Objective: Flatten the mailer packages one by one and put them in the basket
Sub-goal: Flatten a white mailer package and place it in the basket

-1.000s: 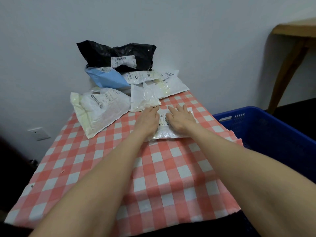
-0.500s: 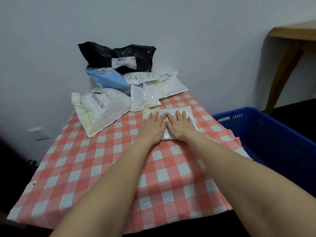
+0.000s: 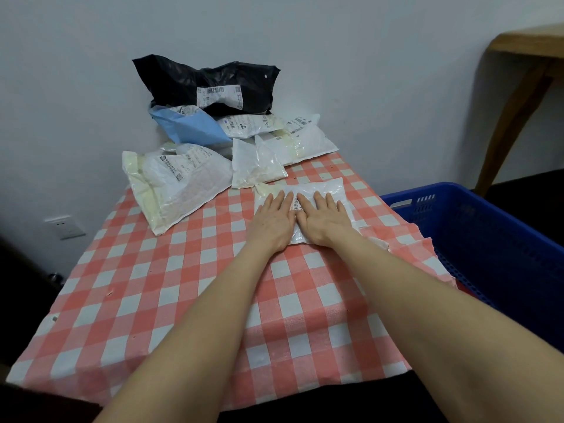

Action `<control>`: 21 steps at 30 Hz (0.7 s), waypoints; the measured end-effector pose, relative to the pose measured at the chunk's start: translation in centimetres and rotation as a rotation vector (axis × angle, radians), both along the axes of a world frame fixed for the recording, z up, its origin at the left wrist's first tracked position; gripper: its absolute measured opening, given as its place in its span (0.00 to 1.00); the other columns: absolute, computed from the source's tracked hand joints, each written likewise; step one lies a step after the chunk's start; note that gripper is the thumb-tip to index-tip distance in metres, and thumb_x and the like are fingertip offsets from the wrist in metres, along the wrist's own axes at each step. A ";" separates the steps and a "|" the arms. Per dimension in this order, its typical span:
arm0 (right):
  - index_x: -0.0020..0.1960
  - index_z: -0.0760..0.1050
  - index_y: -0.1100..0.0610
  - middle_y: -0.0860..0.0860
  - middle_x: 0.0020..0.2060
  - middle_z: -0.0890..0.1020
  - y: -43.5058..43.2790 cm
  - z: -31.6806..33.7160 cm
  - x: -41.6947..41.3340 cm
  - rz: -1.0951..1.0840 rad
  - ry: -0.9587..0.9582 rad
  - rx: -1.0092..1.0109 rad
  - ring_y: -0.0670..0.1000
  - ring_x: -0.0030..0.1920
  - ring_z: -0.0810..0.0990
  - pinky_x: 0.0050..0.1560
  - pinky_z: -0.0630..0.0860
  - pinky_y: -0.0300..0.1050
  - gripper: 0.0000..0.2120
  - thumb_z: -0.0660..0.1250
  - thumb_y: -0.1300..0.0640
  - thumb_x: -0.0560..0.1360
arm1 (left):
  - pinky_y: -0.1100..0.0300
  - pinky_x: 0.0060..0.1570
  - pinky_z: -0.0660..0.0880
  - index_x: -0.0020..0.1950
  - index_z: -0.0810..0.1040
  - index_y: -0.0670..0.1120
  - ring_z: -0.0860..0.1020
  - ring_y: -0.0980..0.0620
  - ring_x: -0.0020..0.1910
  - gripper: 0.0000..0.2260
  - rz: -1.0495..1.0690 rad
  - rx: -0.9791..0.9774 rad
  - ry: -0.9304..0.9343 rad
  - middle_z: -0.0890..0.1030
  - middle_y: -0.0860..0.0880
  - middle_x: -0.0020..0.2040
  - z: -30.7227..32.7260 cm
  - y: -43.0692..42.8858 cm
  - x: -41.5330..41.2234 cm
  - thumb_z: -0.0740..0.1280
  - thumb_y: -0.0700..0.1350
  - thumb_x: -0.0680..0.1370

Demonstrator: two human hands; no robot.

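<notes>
Both palms flat on a white mailer (image 3: pixel 331 185).
Side by side, the left hand (image 3: pixel 271 222) and right hand (image 3: pixel 324 219), fingers straight, hide most of its label, near the right edge of the checked tablecloth (image 3: pixel 183 285). A blue basket (image 3: pixel 476 227), cut off at right, stands beside; more mailers (image 3: pixel 183 184) are piled behind.

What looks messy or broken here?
The checked tablecloth is ragged and rumpled along its right edge, beside the blue basket, as if torn. Nothing looks spilled.

Tablecloth (image 3: pixel 171 288) was red-and-white checked; basket (image 3: pixel 503 239) was blue. One black mailer (image 3: pixel 180 80), one light-blue mailer (image 3: pixel 192 126); other mailers (image 3: pixel 183 187) were white.
</notes>
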State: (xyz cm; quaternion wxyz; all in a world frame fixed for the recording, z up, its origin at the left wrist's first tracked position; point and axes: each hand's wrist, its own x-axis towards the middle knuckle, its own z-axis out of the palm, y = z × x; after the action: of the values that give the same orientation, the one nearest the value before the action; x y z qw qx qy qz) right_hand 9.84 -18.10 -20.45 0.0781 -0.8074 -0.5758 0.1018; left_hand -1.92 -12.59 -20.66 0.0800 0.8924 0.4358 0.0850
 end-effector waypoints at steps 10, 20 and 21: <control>0.78 0.50 0.47 0.55 0.76 0.56 0.3 2.3 0.5 -0.013 0.014 -0.016 0.59 0.75 0.54 0.73 0.53 0.57 0.25 0.43 0.45 0.82 | 0.53 0.73 0.54 0.77 0.57 0.47 0.57 0.47 0.75 0.21 -0.019 0.026 0.071 0.58 0.46 0.77 1.8 1.0 0.2 0.47 0.49 0.84; 0.79 0.41 0.50 0.53 0.78 0.41 2.9 2.8 2.6 -0.023 0.066 0.000 0.58 0.77 0.38 0.75 0.39 0.58 0.27 0.42 0.46 0.82 | 0.48 0.75 0.48 0.79 0.51 0.50 0.47 0.46 0.77 0.23 0.039 0.015 0.029 0.52 0.48 0.79 3.2 4.2 1.5 0.47 0.49 0.83; 0.79 0.42 0.49 0.53 0.78 0.41 3.2 2.8 2.6 -0.012 0.069 -0.006 0.58 0.77 0.37 0.75 0.39 0.58 0.27 0.42 0.46 0.82 | 0.47 0.75 0.47 0.79 0.50 0.51 0.46 0.45 0.78 0.23 0.031 -0.003 0.045 0.51 0.48 0.79 3.1 4.4 1.7 0.47 0.49 0.83</control>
State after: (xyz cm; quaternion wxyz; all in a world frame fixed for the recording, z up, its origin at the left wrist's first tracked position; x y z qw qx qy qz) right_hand 12.44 -14.85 -17.69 0.0959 -0.8073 -0.5674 0.1308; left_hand -0.20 -8.20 -17.58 0.0704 0.8872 0.4512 0.0655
